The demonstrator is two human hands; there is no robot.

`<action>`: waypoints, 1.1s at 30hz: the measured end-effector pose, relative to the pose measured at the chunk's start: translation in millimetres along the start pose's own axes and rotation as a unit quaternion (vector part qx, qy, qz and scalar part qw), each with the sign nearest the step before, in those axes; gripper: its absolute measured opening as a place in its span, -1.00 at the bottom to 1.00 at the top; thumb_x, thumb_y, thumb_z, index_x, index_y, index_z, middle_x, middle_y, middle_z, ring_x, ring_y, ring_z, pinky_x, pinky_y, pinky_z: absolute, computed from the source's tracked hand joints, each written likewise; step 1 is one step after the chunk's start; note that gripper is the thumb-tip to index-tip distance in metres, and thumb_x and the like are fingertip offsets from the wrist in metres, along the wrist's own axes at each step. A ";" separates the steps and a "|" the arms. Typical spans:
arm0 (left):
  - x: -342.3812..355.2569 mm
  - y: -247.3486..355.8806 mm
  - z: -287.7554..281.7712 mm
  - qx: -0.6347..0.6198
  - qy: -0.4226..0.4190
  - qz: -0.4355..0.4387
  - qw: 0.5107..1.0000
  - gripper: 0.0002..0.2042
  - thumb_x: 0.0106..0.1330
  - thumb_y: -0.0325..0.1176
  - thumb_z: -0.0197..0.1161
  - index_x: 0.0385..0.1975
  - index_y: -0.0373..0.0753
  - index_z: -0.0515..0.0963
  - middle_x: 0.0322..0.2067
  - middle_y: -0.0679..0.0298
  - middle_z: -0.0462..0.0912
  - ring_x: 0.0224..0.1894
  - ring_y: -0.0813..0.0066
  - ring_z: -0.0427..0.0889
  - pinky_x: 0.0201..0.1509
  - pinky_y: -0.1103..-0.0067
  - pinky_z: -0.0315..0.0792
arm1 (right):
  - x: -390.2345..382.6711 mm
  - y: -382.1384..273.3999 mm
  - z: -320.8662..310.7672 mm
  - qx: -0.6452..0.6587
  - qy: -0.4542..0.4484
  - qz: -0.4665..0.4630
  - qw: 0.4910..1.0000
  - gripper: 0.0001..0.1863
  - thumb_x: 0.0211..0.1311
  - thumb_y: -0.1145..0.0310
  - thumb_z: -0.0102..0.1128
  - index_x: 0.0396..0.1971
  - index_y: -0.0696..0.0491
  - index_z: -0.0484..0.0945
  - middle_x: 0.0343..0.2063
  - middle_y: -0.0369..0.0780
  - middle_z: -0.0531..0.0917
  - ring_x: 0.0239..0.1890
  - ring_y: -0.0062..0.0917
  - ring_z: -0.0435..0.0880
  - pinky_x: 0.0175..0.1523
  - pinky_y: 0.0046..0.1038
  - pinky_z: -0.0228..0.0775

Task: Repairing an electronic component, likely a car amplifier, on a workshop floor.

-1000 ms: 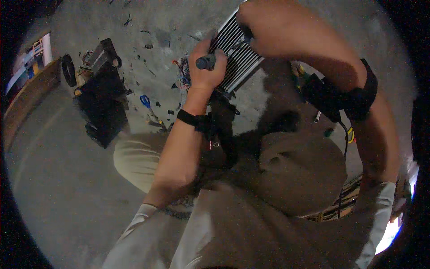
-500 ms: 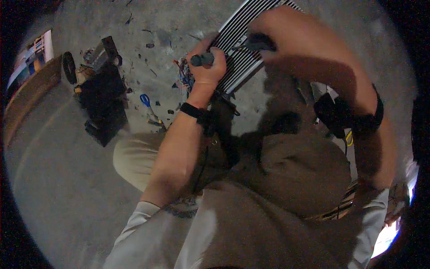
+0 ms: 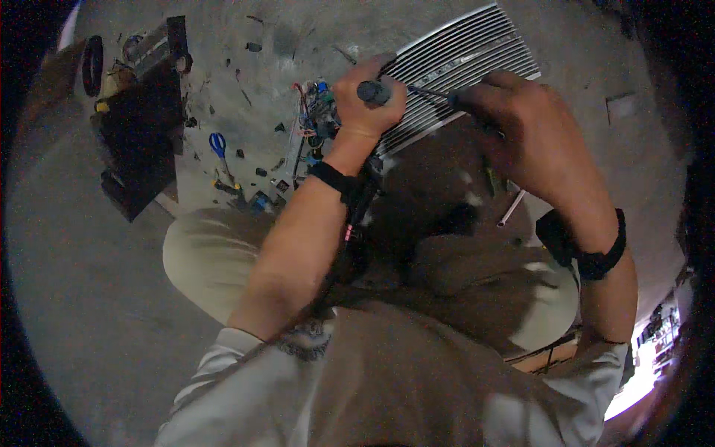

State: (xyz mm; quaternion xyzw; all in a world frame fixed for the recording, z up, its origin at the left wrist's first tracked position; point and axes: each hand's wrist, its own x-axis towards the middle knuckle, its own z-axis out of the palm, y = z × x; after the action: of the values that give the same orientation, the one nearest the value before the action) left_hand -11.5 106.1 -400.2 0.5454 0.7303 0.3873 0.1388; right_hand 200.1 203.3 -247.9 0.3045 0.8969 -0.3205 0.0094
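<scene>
A silver finned metal panel (image 3: 454, 63) with long parallel ribs lies tilted beyond my knees. At its near left end, my left hand (image 3: 365, 104) is closed around a dark round-ended handle (image 3: 374, 92); the rest of that tool is hidden. My right hand (image 3: 518, 112) grips a dark-handled screwdriver (image 3: 453, 100) over the panel's right part. Its thin shaft points left toward my left hand, and its tip cannot be made out. Beside my left wrist lies a tangle of coloured wires and small parts (image 3: 316, 112).
Blue-handled scissors (image 3: 217, 145) lie on the concrete floor to the left, among scattered dark fragments. Farther left are a black flat panel (image 3: 141, 141) and a dark ring (image 3: 92, 65). A metal wrench (image 3: 511, 208) rests near my right knee.
My right hand has moved right and nearer to me, uncovering more of the ribbed panel and the screwdriver's shaft. My left hand still grips the round-ended handle. The whole view has shifted.
</scene>
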 end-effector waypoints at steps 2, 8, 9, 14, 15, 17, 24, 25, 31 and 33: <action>2.0 1.0 0.0 -0.045 0.024 0.016 0.999 -0.75 -0.02 -0.41 0.22 -0.31 -0.24 0.70 -0.41 0.03 0.71 -0.34 0.05 0.72 -0.22 0.39 0.60 | 6.9 -4.0 -5.9 -0.029 -0.016 0.004 0.999 -0.67 0.00 0.47 0.27 -0.15 0.07 0.66 -0.29 -0.09 0.62 -0.24 -0.08 0.64 -0.14 -0.17 0.51; 3.7 -0.5 -2.8 -0.019 -0.004 -0.018 1.000 -0.75 -0.05 -0.37 0.25 -0.34 -0.24 0.69 -0.42 0.02 0.71 -0.36 0.02 0.71 -0.23 0.33 0.60 | 13.6 -16.6 -3.1 -0.034 -0.014 0.021 0.999 -0.68 0.01 0.47 0.28 -0.15 0.08 0.67 -0.24 -0.08 0.61 -0.21 -0.06 0.64 -0.14 -0.17 0.51; 3.4 0.8 -4.2 -0.022 -0.002 -0.020 1.000 -0.75 -0.05 -0.37 0.25 -0.34 -0.24 0.69 -0.42 0.02 0.71 -0.36 0.02 0.71 -0.23 0.33 0.60 | 13.1 -19.3 -0.6 -0.038 -0.015 0.021 0.999 -0.68 0.01 0.47 0.28 -0.15 0.08 0.67 -0.24 -0.08 0.61 -0.21 -0.06 0.64 -0.14 -0.17 0.51; 3.0 3.9 -5.8 -0.056 0.016 -0.001 0.998 -0.72 -0.04 -0.34 0.28 -0.28 -0.23 0.67 -0.43 0.01 0.69 -0.37 0.00 0.69 -0.24 0.29 0.58 | 16.5 -46.5 -17.4 -0.118 -0.090 0.044 0.988 -0.79 0.18 0.45 0.07 -0.24 0.16 0.62 -0.24 -0.03 0.65 -0.18 -0.13 0.69 -0.11 -0.17 0.59; 4.9 4.4 -5.3 -0.057 0.016 -0.005 0.998 -0.72 -0.04 -0.34 0.28 -0.28 -0.23 0.67 -0.43 0.01 0.69 -0.37 0.00 0.69 -0.24 0.29 0.58 | 17.9 -41.9 -15.3 -0.119 -0.093 0.044 0.987 -0.79 0.18 0.45 0.07 -0.24 0.16 0.62 -0.24 -0.03 0.65 -0.18 -0.13 0.69 -0.11 -0.17 0.59; 4.3 5.1 -5.0 -0.038 -0.025 -0.037 0.998 -0.68 -0.03 -0.26 0.31 -0.25 -0.22 0.66 -0.40 0.01 0.69 -0.35 -0.03 0.69 -0.22 0.26 0.58 | 18.7 -31.2 -5.3 -0.150 -0.052 -0.063 0.985 -0.81 0.17 0.41 0.07 -0.31 0.17 0.61 -0.29 -0.03 0.64 -0.26 -0.18 0.71 -0.21 -0.21 0.61; 5.5 -4.9 -0.7 0.051 -0.114 -0.032 0.992 -0.59 0.00 -0.08 0.32 -0.22 -0.22 0.62 -0.38 -0.03 0.69 -0.34 -0.09 0.68 -0.20 0.17 0.56 | 44.0 -36.3 -5.7 -0.203 -0.166 -0.070 0.963 -0.72 0.15 0.39 0.10 -0.16 0.14 0.59 -0.27 -0.13 0.59 -0.22 -0.25 0.65 -0.23 -0.25 0.55; 4.7 -6.5 -0.3 0.039 -0.111 -0.033 0.993 -0.58 0.00 -0.07 0.33 -0.20 -0.22 0.61 -0.38 -0.04 0.69 -0.34 -0.10 0.68 -0.20 0.17 0.56 | 48.5 -40.4 -2.3 -0.199 -0.169 -0.063 0.963 -0.75 0.15 0.39 0.10 -0.19 0.14 0.59 -0.27 -0.12 0.60 -0.23 -0.25 0.65 -0.22 -0.25 0.55; 12.9 -12.9 1.6 0.042 -0.152 -0.044 0.986 -0.53 0.02 -0.01 0.35 -0.14 -0.22 0.60 -0.40 -0.04 0.69 -0.33 -0.11 0.68 -0.19 0.16 0.57 | 58.8 -36.3 10.4 -0.169 -0.119 -0.043 0.978 -0.82 0.13 0.41 0.12 -0.32 0.16 0.61 -0.28 -0.06 0.64 -0.30 -0.18 0.71 -0.27 -0.19 0.59; 13.1 -13.6 3.1 0.039 -0.152 -0.030 0.987 -0.51 0.03 0.00 0.34 -0.11 -0.21 0.59 -0.40 -0.05 0.68 -0.32 -0.11 0.68 -0.19 0.16 0.57 | 55.4 -32.9 14.1 -0.155 -0.126 -0.009 0.980 -0.85 0.14 0.44 0.11 -0.31 0.14 0.59 -0.25 -0.07 0.61 -0.27 -0.17 0.69 -0.22 -0.19 0.57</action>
State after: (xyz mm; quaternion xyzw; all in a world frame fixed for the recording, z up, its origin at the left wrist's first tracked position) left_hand -23.8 117.8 -409.1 0.5810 0.7309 0.2672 0.2384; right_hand 134.3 205.0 -252.1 0.2481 0.9302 -0.2131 0.1668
